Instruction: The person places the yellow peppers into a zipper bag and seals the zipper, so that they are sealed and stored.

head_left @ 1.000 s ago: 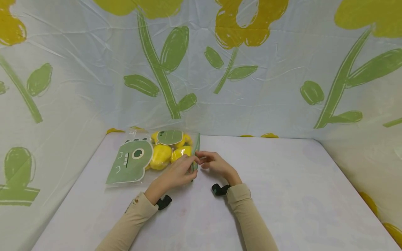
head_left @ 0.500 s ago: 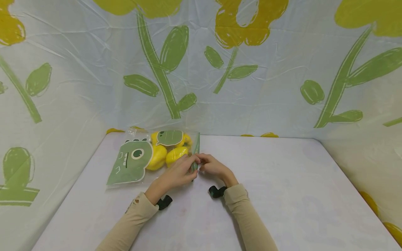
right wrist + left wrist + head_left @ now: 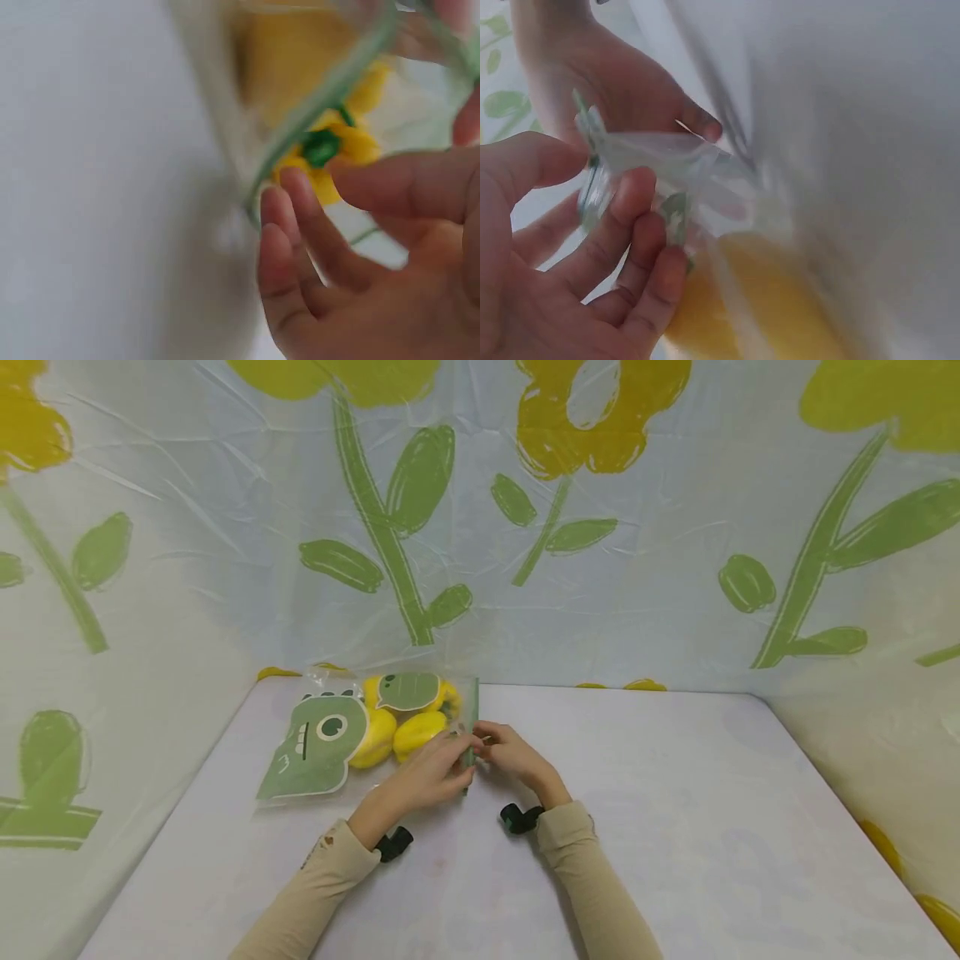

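A clear zip bag [image 3: 311, 764] with a green cartoon dinosaur print lies at the back left of the table. Several yellow bell peppers [image 3: 418, 735] fill its right part. With thumb and fingers my left hand [image 3: 429, 772] pinches the green-edged mouth of the bag, its zip strip [image 3: 596, 176] standing between them in the left wrist view. My right hand [image 3: 519, 758] is at the same edge from the right. In the right wrist view its loosely bent fingers [image 3: 274, 266] and thumb sit apart by the green rim, a pepper with a green stem [image 3: 321, 148] behind them.
The white table [image 3: 690, 810] stretches to the right and front of the bag. A flower-printed cloth [image 3: 637, 610] encloses it at the back and both sides. Small black cameras [image 3: 519, 818] sit at each wrist.
The two front peppers have shifted left inside the bag. My right hand has come slightly left against the bag's mouth, while my left hand keeps its grip at almost the same spot.
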Action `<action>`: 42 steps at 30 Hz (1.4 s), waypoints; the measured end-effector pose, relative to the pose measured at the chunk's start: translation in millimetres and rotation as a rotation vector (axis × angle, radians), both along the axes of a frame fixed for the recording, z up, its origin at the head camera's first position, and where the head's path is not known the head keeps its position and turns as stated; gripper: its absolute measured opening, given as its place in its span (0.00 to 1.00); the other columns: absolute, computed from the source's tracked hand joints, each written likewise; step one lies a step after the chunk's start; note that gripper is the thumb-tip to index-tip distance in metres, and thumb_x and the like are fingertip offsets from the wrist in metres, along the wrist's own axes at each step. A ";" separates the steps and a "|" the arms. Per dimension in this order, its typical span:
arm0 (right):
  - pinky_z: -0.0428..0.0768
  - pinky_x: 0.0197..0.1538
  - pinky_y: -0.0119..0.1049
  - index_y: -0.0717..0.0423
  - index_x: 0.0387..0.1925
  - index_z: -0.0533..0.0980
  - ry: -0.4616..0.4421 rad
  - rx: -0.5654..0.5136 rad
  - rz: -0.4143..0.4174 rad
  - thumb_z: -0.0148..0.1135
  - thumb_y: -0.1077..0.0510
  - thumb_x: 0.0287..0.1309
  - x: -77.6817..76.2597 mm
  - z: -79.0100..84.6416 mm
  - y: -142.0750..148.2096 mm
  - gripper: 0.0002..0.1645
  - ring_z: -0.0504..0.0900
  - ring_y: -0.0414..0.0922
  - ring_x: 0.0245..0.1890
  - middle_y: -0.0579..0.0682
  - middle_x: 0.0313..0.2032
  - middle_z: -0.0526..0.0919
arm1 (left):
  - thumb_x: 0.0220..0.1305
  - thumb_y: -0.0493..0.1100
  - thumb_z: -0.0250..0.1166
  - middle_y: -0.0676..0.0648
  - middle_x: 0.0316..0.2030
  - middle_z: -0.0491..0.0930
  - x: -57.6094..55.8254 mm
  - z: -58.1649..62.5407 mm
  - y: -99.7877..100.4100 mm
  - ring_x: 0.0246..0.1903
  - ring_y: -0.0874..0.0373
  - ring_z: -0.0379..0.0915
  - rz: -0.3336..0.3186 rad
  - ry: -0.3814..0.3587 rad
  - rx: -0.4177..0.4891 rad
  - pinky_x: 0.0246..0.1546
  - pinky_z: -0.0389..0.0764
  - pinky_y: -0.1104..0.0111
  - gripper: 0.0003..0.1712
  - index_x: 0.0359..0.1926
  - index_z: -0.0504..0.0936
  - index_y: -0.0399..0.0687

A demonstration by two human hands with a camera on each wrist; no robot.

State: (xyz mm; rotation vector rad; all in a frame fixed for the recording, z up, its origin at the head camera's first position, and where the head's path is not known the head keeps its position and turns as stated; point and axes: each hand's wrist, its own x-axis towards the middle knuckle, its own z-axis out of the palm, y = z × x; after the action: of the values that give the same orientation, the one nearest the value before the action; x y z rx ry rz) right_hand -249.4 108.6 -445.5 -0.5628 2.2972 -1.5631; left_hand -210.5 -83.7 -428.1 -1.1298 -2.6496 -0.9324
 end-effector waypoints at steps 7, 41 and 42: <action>0.78 0.35 0.46 0.71 0.45 0.80 -0.010 0.097 -0.044 0.51 0.60 0.68 12.2 31.3 19.1 0.18 0.80 0.61 0.33 0.64 0.37 0.84 | 0.63 0.35 0.61 0.56 0.25 0.70 6.4 11.0 -8.6 0.29 0.61 0.66 -0.012 -0.101 0.021 0.34 0.72 0.68 0.21 0.58 0.76 0.40; 0.64 0.21 0.29 0.57 0.20 0.73 -0.393 -0.173 0.012 0.54 0.61 0.59 48.4 -12.1 10.0 0.12 0.65 0.38 0.16 0.46 0.18 0.72 | 0.63 0.29 0.63 0.37 0.29 0.85 48.6 -58.0 14.6 0.25 0.54 0.81 0.233 -0.831 0.912 0.29 0.80 0.69 0.14 0.48 0.70 0.34; 0.65 0.21 0.29 0.57 0.20 0.73 -0.388 -0.168 0.023 0.55 0.61 0.60 48.7 -12.3 10.5 0.13 0.65 0.38 0.15 0.46 0.17 0.72 | 0.63 0.30 0.63 0.37 0.30 0.85 48.5 -59.1 13.9 0.25 0.53 0.82 0.228 -0.805 0.897 0.30 0.80 0.69 0.14 0.47 0.70 0.33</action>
State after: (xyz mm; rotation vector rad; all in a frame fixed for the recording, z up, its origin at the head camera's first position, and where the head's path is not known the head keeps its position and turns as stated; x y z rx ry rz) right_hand -200.7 119.1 -457.8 -0.2901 1.8796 -1.6928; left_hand -162.0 -69.7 -487.3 -0.2377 -2.1615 -2.5216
